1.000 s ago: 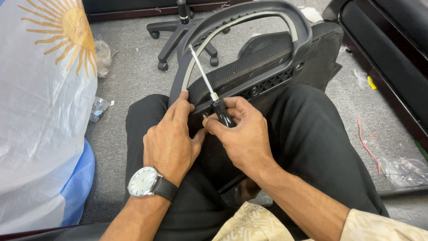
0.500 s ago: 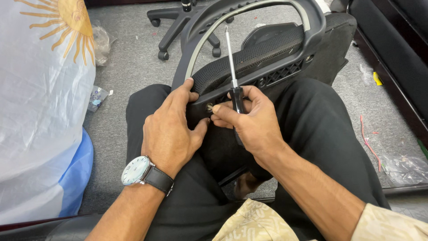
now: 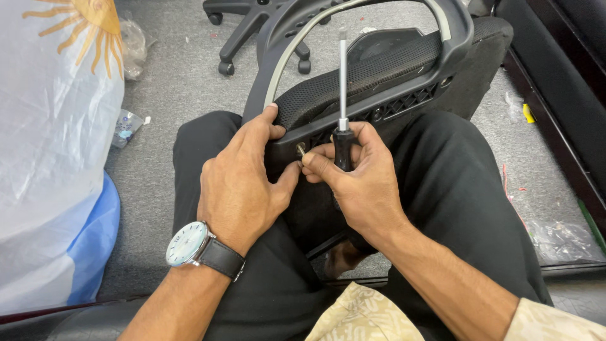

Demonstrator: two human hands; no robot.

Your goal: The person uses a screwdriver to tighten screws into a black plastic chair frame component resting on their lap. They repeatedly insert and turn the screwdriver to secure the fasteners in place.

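A black mesh chair backrest [image 3: 379, 72] with a grey curved frame lies across my lap. My left hand [image 3: 243, 183] presses on its near left edge, thumb beside a small metal screw [image 3: 301, 149] set in the plastic. My right hand [image 3: 360, 180] grips the black handle of a screwdriver [image 3: 343, 88], whose steel shaft points up and away, while thumb and forefinger pinch at the screw. A watch with a pale dial sits on my left wrist.
A white and light-blue cloth with a yellow sun [image 3: 53, 126] hangs at the left. A black chair base with castors [image 3: 252, 31] stands on the grey carpet beyond. Clear plastic wrappers [image 3: 558, 237] lie at the right, beside dark furniture [image 3: 555, 82].
The screwdriver has swung from leaning left to standing nearly upright in my right hand. Both hands have kept their place at the screw.
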